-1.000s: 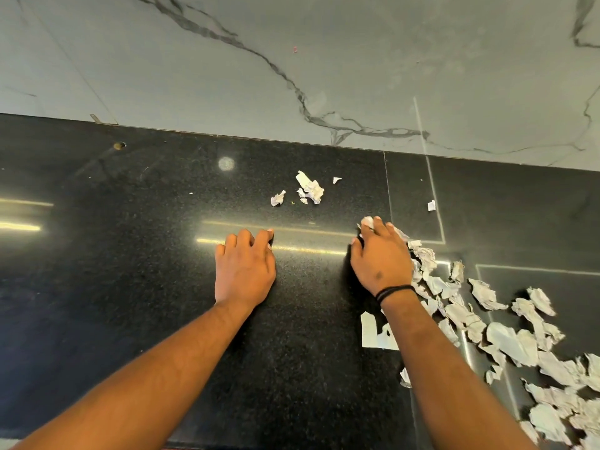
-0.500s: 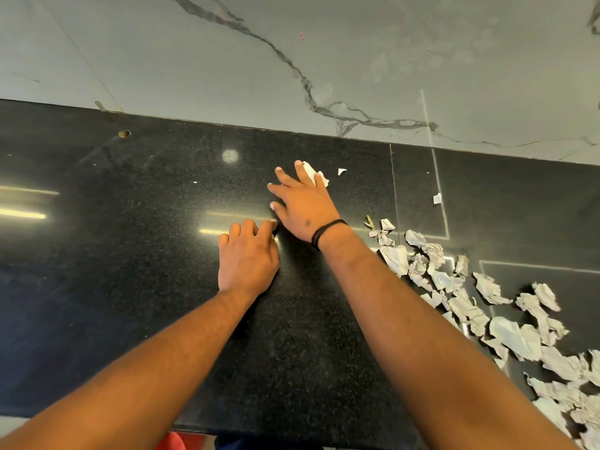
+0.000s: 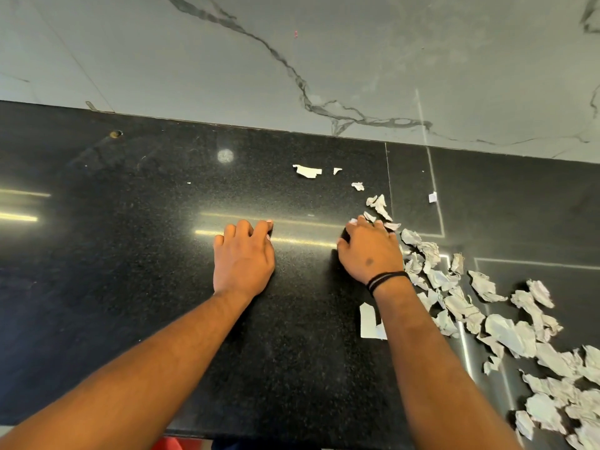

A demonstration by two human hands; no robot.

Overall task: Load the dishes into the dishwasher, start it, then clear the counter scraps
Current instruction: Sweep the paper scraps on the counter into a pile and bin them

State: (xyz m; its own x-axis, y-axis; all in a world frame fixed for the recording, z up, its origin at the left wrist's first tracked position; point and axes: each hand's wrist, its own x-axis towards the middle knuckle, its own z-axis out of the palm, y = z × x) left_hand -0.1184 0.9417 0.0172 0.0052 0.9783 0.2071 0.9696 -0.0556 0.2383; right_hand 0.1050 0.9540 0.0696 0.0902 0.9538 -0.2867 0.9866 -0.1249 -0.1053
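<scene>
Torn white paper scraps lie in a long heap down the right side of the black granite counter. My right hand, with a black band on its wrist, rests palm down at the heap's upper left end, fingers touching a few scraps. My left hand lies flat on bare counter to the left, holding nothing. Loose scraps sit farther back: a flat piece, a tiny one, another and one to the right. A flat white piece lies beside my right forearm.
A grey marble-patterned wall rises behind the counter. The counter's near edge runs along the bottom, with something red showing below it. A small hole marks the counter's back left.
My right hand reached back and left to the far scraps, then swept right again to the heap, dragging some scraps along. My left hand stayed in place.
</scene>
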